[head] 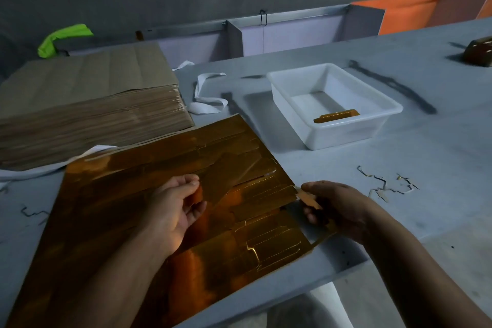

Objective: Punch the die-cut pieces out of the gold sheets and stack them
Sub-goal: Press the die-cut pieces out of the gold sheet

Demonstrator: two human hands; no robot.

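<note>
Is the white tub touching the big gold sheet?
Apart. The head view shows bare grey table between the white tub and the gold sheet.

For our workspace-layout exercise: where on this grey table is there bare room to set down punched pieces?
Free: the grey table right of the white plastic tub, bordered in front by thin offcut scraps; also the patch between those scraps and the right hand. Crowded: the left, where the brown sheet stack, white fabric strap and gold sheet meet.
</note>
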